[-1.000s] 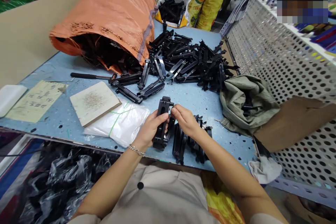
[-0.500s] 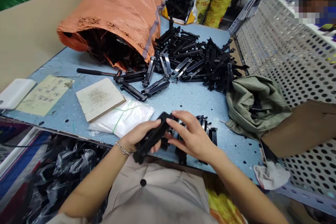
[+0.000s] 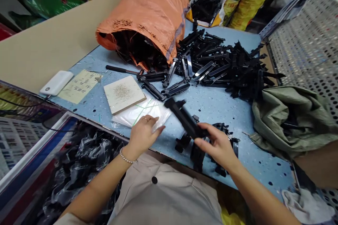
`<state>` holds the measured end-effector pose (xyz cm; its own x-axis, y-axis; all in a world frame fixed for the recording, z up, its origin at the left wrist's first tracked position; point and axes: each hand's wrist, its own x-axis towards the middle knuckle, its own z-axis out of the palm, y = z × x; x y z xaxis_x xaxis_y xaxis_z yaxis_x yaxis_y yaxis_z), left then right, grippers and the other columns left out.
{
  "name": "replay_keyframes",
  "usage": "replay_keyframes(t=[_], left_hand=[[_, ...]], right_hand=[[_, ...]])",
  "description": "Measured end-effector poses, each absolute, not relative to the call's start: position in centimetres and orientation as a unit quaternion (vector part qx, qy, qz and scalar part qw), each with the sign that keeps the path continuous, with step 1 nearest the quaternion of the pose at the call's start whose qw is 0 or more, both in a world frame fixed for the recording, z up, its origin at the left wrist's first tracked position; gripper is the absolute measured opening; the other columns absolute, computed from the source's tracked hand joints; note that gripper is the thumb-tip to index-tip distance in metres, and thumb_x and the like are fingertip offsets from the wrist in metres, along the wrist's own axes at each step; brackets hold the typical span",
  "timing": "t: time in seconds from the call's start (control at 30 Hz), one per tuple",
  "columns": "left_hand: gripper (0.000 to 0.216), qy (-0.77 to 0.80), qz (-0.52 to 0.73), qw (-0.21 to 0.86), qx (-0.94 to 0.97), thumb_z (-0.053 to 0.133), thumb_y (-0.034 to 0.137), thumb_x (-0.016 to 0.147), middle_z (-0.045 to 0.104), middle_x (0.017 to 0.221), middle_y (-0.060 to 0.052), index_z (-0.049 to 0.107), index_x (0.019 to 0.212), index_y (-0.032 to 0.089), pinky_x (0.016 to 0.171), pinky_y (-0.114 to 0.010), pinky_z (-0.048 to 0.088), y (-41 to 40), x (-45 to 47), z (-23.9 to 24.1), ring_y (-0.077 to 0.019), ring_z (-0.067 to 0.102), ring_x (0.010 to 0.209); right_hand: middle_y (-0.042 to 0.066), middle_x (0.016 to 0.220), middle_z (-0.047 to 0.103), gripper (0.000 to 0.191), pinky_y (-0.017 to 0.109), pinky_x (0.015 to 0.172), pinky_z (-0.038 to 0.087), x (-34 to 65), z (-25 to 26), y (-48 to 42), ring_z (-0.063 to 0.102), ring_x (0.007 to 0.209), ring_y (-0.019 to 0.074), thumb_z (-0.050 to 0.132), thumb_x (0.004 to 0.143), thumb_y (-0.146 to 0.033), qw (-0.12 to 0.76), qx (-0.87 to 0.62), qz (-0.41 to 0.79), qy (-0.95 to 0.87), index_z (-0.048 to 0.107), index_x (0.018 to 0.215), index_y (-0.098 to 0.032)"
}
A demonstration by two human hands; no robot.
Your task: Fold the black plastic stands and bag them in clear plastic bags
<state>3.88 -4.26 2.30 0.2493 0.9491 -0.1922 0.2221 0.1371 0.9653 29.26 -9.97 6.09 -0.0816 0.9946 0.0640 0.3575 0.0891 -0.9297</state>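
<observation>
Orange sack (image 3: 155, 10) upper centre, black parts (image 3: 224, 63) spilling over the blue surface (image 3: 219, 107); right hand (image 3: 218, 146), fingers clamped on a long black part (image 3: 185, 117) at centre, held by one end; it may tip; left hand (image 3: 142, 133), fingers loose, on plastic bag (image 3: 139, 112); bag may slide.

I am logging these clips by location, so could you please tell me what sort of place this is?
Probably a small workshop or assembly bench: a heap of identical black plastic parts on a blue table, an orange sack spilling more, and bagged stock behind.
</observation>
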Motion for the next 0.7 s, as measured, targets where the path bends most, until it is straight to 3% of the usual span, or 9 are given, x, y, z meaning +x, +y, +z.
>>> replay_keyframes(t=[0.07,0.13,0.23,0.4,0.57,0.7], left_hand=[[0.021,0.548,0.345,0.408,0.644,0.072,0.037,0.073,0.064,0.089,-0.008,0.073,0.089,0.023,0.077,-0.034,0.047,-3.5,3.6,1.2,-0.0241,0.058,0.088],[0.011,0.562,0.342,0.359,0.662,0.07,0.032,0.075,0.062,0.081,-0.006,0.071,0.078,0.021,0.075,-0.033,0.045,-2.4,3.3,0.3,-0.021,0.056,0.081],[0.022,0.585,0.365,0.455,0.563,0.076,0.035,0.067,0.055,0.063,0.001,0.063,0.063,0.019,0.058,-0.026,0.039,-0.6,2.4,-0.2,-0.0137,0.049,0.06],[0.034,0.528,0.374,0.647,0.403,0.084,0.039,0.055,0.059,0.062,0.0,0.068,0.071,0.014,0.051,-0.022,0.034,1.0,0.5,0.7,-0.0082,0.046,0.052],[0.03,0.522,0.394,0.655,0.377,0.084,0.034,0.056,0.052,0.052,0.005,0.062,0.062,0.014,0.047,-0.02,0.03,0.5,0.7,1.0,-0.0058,0.042,0.046],[0.029,0.508,0.385,0.66,0.398,0.08,0.038,0.06,0.056,0.057,0.002,0.067,0.066,0.013,0.049,-0.02,0.033,0.2,0.9,1.2,-0.0074,0.044,0.05]], right_hand=[[0.006,0.093,0.071,0.032,0.034,0.071,0.053,28.4,5.5,-9.4,0.067,0.079,0.0223,0.07,0.079,-0.044,0.467,-0.539,0.523,-0.466,0.066,0.102,-0.022],[0.007,0.091,0.071,0.032,0.033,0.069,0.053,27.0,5.1,-9.0,0.067,0.077,0.0212,0.068,0.079,-0.047,0.483,-0.505,0.616,-0.364,0.068,0.097,-0.02],[0.007,0.087,0.071,0.032,0.031,0.068,0.053,25.0,4.9,-8.7,0.068,0.076,0.0197,0.069,0.079,-0.046,0.471,-0.479,0.684,-0.286,0.07,0.093,-0.017],[0.006,0.091,0.072,0.031,0.024,0.063,0.052,22.8,4.8,-8.2,0.068,0.075,0.0165,0.072,0.076,-0.042,0.494,-0.44,0.727,-0.183,0.071,0.093,-0.016],[0.007,0.088,0.073,0.028,0.022,0.056,0.052,19.4,4.2,-6.4,0.069,0.074,0.0176,0.076,0.071,-0.034,0.494,-0.386,0.773,-0.096,0.067,0.09,-0.015],[0.005,0.08,0.072,0.024,0.019,0.046,0.048,16.5,2.9,-4.5,0.069,0.064,0.0165,0.074,0.073,-0.031,0.484,-0.348,0.801,-0.054,0.065,0.09,-0.016]])
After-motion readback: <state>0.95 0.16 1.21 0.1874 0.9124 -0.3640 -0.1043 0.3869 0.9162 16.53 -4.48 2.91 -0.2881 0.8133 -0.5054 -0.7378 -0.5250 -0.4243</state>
